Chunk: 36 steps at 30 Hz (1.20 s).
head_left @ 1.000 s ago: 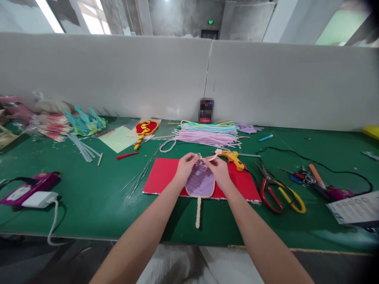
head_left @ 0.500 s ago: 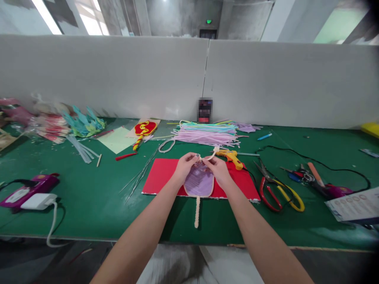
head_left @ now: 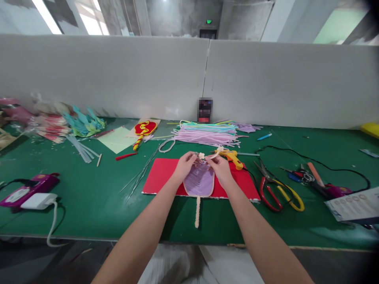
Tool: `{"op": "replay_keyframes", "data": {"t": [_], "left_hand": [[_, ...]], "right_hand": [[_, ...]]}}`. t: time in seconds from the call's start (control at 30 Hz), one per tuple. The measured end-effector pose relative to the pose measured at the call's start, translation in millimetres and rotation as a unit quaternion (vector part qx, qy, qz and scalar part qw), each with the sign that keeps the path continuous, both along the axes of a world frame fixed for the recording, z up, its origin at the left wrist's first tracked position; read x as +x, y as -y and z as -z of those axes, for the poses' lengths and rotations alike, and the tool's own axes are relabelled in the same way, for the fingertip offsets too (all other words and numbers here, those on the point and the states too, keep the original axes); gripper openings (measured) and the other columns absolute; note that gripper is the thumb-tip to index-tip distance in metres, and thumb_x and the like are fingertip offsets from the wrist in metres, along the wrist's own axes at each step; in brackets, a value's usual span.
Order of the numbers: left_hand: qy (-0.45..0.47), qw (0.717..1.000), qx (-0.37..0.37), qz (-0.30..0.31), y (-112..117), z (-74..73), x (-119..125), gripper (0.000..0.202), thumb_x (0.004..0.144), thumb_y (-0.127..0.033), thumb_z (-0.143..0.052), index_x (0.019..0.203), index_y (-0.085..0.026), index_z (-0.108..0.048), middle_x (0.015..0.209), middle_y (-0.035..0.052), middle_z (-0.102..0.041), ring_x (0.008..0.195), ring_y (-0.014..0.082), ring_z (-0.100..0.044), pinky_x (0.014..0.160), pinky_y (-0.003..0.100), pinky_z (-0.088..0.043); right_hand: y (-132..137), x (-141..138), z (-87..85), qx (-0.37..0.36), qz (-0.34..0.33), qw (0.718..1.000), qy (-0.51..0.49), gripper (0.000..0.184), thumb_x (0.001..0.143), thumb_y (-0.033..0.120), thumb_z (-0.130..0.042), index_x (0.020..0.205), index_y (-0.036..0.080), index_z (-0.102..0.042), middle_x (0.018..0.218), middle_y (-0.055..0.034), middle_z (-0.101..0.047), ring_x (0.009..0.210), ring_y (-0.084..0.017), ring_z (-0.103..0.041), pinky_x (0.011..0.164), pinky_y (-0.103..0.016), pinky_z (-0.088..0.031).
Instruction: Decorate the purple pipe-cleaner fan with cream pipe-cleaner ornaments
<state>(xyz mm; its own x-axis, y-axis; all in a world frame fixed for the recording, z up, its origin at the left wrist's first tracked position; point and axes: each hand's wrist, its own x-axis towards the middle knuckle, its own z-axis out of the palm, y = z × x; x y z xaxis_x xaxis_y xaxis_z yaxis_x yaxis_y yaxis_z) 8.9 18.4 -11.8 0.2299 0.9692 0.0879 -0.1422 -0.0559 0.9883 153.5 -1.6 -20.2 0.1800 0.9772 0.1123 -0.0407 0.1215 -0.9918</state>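
purple fan [head_left: 199, 182] looks edged and handled; at its twelve o'clock i see left hand [head_left: 184, 167] and right hand [head_left: 220, 169] fingertips pinching a flowered strip [head_left: 220, 150], apparently unattached.

Forearms [head_left: 142, 228]: bare, and we see two of them, broad near us, slimming toward the wrists!
Left hand [head_left: 185, 165]: bare, a tiny greyish spot at the thumb tip, too small for us to read.
Right hand [head_left: 221, 167]: bare too!
Lap cloth [head_left: 168, 264]: below the surface's [head_left: 89, 221] near edge, we've got pale grey-white, creased, darker mid-strip.
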Motion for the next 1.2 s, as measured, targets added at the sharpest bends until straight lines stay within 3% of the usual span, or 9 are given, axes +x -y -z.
{"op": "replay_keyframes", "data": {"t": [0.2,0.47,0.6,0.7,0.9,1.2], "left_hand": [[-0.067,0.996,0.053,-0.015,1.9,-2.0,-0.1,0.019,0.073,-0.033,-0.057,0.08,-0.016,-0.056,0.067,-0.0003,-0.06,0.057,0.0107,-0.056,0.057,0.023,-0.046],[-0.128,0.988,0.083,0.0,2.7,-6.0,-4.8,0.013,0.074,-0.03,-0.054,0.077,-0.017,-0.057,0.065,-0.0006,-0.06,0.058,0.0124,-0.058,0.056,0.023,-0.046],[-0.085,0.995,0.053,-0.012,2.0,-3.4,-2.1,0.023,0.079,-0.037,-0.046,0.078,-0.016,-0.057,0.067,0.001,-0.061,0.058,0.0123,-0.058,0.056,0.024,-0.046],[-0.06,0.998,0.022,0.012,2.5,-1.0,0.6,0.023,0.076,-0.038,-0.052,0.079,-0.015,-0.056,0.067,0.0014,-0.062,0.058,0.0125,-0.058,0.055,0.024,-0.047],[-0.099,0.994,0.036,0.002,7.8,-2.4,3.6,0.015,0.072,-0.03,-0.058,0.074,-0.015,-0.057,0.064,0.0017,-0.065,0.061,0.014,-0.06,0.056,0.024,-0.046],[-0.093,0.994,0.038,0.038,7.0,-1.9,2.9,0.016,0.071,-0.031,-0.059,0.072,-0.015,-0.056,0.062,0.0016,-0.064,0.058,0.0138,-0.06,0.057,0.025,-0.046]], "right_hand": [[1.4,-1.6,-2.9,-0.002,-0.034,0.999,0.016,0.035,0.059,0.048,-0.067,0.074,0.016,-0.062,0.069,-0.004,-0.064,0.059,-0.016,-0.057,0.045,-0.026,-0.047],[2.7,-2.1,-4.0,0.007,-0.03,0.999,0.04,0.035,0.061,0.048,-0.065,0.074,0.016,-0.063,0.07,-0.0035,-0.064,0.054,-0.014,-0.054,0.043,-0.024,-0.045],[-0.3,0.2,1.0,0.01,-0.014,1.0,0.023,0.038,0.06,0.05,-0.065,0.076,0.016,-0.063,0.069,-0.0036,-0.064,0.061,-0.017,-0.057,0.044,-0.025,-0.047],[-2.2,1.2,3.6,0.004,-0.007,1.0,0.01,0.038,0.06,0.05,-0.066,0.077,0.016,-0.062,0.07,-0.0033,-0.064,0.062,-0.017,-0.058,0.044,-0.025,-0.047],[-1.6,-0.1,1.6,-0.011,-0.018,0.999,-0.027,0.037,0.059,0.049,-0.067,0.077,0.017,-0.063,0.069,-0.002,-0.065,0.058,-0.015,-0.058,0.044,-0.025,-0.046],[-1.6,-1.8,0.5,-0.012,-0.005,0.999,-0.039,0.035,0.058,0.044,-0.07,0.076,0.015,-0.063,0.067,-0.0017,-0.063,0.055,-0.012,-0.055,0.042,-0.022,-0.045]]}}
